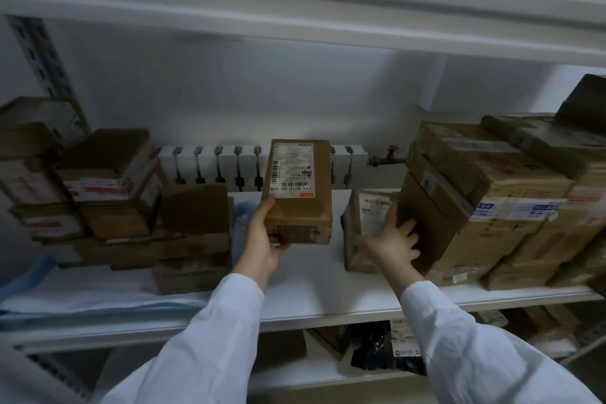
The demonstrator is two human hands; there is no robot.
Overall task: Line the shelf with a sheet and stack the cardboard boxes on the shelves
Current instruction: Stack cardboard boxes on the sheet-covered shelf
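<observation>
My left hand [264, 238] grips a brown cardboard box [303, 207] with a white shipping label, holding it above the middle of the white shelf [311, 292]. My right hand [390, 241] reaches to a small labelled box [360, 229] standing on the shelf, fingers spread against it and against a tilted brown box [429, 216]. A light blue sheet [65, 292] lies on the left part of the shelf under a stack of boxes [131, 207].
A large pile of cardboard boxes [511, 193] fills the right of the shelf. A white radiator [216, 164] with a valve stands behind the gap. Another shelf board [295, 10] runs overhead. The lower shelf holds boxes and a black bag [373, 351].
</observation>
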